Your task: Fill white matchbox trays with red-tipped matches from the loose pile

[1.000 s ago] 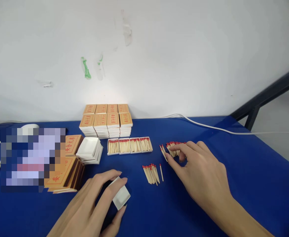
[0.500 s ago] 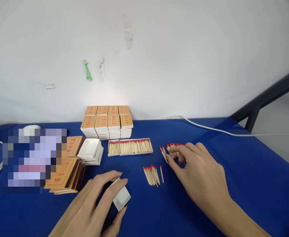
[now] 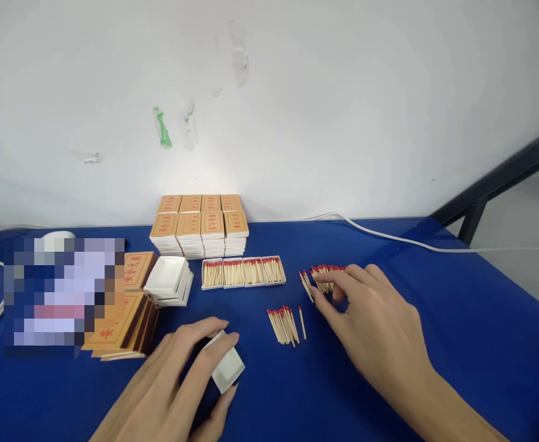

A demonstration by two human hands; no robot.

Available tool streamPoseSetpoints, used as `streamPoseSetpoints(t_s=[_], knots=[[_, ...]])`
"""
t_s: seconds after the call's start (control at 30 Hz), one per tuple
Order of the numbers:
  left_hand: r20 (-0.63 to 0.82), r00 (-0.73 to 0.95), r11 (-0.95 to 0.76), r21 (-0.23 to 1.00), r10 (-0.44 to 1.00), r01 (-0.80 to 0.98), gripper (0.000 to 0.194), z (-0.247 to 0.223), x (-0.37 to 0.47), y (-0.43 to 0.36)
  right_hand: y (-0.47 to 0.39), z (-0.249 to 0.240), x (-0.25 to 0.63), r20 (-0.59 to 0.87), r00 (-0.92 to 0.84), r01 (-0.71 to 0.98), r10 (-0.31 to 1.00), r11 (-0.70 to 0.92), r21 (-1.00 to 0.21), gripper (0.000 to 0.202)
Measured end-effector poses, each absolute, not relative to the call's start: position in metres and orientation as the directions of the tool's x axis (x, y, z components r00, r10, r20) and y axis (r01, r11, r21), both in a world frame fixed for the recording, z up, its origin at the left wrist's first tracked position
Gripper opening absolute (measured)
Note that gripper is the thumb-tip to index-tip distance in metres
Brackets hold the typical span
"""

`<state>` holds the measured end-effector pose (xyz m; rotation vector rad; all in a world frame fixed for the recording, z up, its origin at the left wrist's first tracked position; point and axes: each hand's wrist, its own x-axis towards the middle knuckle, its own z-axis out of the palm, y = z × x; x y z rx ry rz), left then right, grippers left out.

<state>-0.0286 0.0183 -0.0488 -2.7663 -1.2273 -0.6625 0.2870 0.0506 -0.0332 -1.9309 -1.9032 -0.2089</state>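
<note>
My left hand grips a small white empty matchbox tray on the blue table, near the front edge. My right hand reaches into a loose pile of red-tipped matches, thumb and fingers pinching at several of them. A smaller bunch of matches lies between my two hands, with one match apart beside it.
Four filled trays lie in a row mid-table. Behind them stand stacked closed matchboxes. Empty white trays and flat orange sleeves pile at the left. A white cable runs along the wall.
Almost nothing has moved. My right hand's fingers shift slightly at the match pile; my left hand stays on the white tray.
</note>
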Motion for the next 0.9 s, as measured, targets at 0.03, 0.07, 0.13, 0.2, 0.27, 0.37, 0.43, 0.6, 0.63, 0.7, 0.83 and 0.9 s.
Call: streamPoseSetpoints(t_s=[0.03, 0.07, 0.13, 0.2, 0.27, 0.37, 0.43, 0.6, 0.63, 0.7, 0.83, 0.9], knots=[[0.397, 0.595, -0.685, 0.131, 0.699, 0.717, 0.048, -0.0487, -0.0284, 0.0183, 0.0504, -0.0333, 0.2869, 0.388, 0.049, 0.981, 0.92, 0.03, -0.194, 0.04], [0.395, 0.595, -0.684, 0.132, 0.7, 0.717, 0.048, -0.0485, -0.0281, 0.0184, 0.0502, -0.0333, 0.2869, 0.387, 0.045, 0.98, 0.921, 0.035, -0.197, 0.038], [0.394, 0.594, -0.683, 0.135, 0.701, 0.717, 0.047, -0.0481, -0.0272, 0.0188, 0.05, -0.0333, 0.2868, 0.386, 0.041, 0.979, 0.921, 0.041, -0.201, 0.035], [0.394, 0.593, -0.683, 0.136, 0.702, 0.718, 0.048, -0.0477, -0.0265, 0.0191, 0.05, -0.0333, 0.2869, 0.395, 0.049, 0.98, 0.917, 0.032, -0.197, 0.034], [0.391, 0.596, -0.685, 0.137, 0.701, 0.716, 0.047, -0.0478, -0.026, 0.0193, 0.0503, -0.0335, 0.2872, 0.405, 0.059, 0.982, 0.912, 0.02, -0.188, 0.037], [0.387, 0.598, -0.685, 0.133, 0.701, 0.717, 0.047, -0.0483, -0.026, 0.0196, 0.0509, -0.0341, 0.288, 0.401, 0.058, 0.983, 0.914, 0.017, -0.182, 0.04], [0.392, 0.598, -0.686, 0.13, 0.699, 0.716, 0.047, -0.0483, -0.0267, 0.0192, 0.0512, -0.0346, 0.2886, 0.388, 0.057, 0.982, 0.92, 0.018, -0.186, 0.041], [0.38, 0.599, -0.684, 0.142, 0.705, 0.715, 0.048, -0.0457, -0.028, 0.0173, 0.0513, -0.0344, 0.2892, 0.352, 0.069, 0.973, 0.934, 0.015, -0.23, 0.034], [0.381, 0.597, -0.682, 0.138, 0.706, 0.718, 0.049, -0.0452, -0.0279, 0.0173, 0.0513, -0.034, 0.2891, 0.342, 0.069, 0.969, 0.937, 0.017, -0.245, 0.033], [0.385, 0.598, -0.683, 0.13, 0.703, 0.719, 0.048, -0.0448, -0.0278, 0.0178, 0.0514, -0.0333, 0.289, 0.324, 0.07, 0.963, 0.943, 0.021, -0.269, 0.031], [0.389, 0.604, -0.692, 0.139, 0.696, 0.708, 0.047, -0.0454, -0.0277, 0.0184, 0.0519, -0.033, 0.2901, 0.33, 0.078, 0.964, 0.941, 0.013, -0.266, 0.031], [0.395, 0.598, -0.689, 0.142, 0.698, 0.711, 0.046, -0.0455, -0.0274, 0.0179, 0.0522, -0.0334, 0.2908, 0.328, 0.079, 0.967, 0.941, 0.008, -0.255, 0.029]])
